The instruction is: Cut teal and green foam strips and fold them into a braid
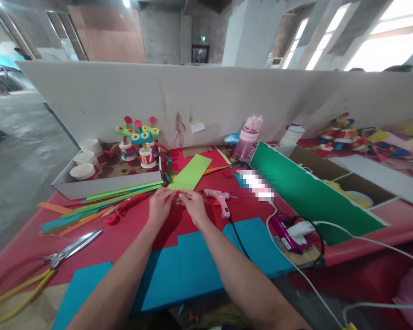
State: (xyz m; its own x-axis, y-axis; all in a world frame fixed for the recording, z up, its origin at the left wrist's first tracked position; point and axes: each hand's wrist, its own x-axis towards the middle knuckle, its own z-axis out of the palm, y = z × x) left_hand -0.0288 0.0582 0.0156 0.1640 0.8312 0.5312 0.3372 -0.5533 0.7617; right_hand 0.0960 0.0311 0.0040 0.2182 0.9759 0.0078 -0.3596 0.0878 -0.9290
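Observation:
My left hand and my right hand meet over the red tabletop, fingertips closed together. Between them shows a bit of a small orange piece; the fingers hide most of it and its kind is unclear. Just right of my right hand lies a pink glue gun with a black cord. A light green paper sheet lies beyond my fingers. Left of my left hand are a red-handled tool, partly covered, and several coloured paper strips.
Large yellow-handled scissors lie at front left. Blue sheets run along the near edge. A white box holds paper cups and cup figures. On the right are a purple power socket, trailing cables and a green-sided box.

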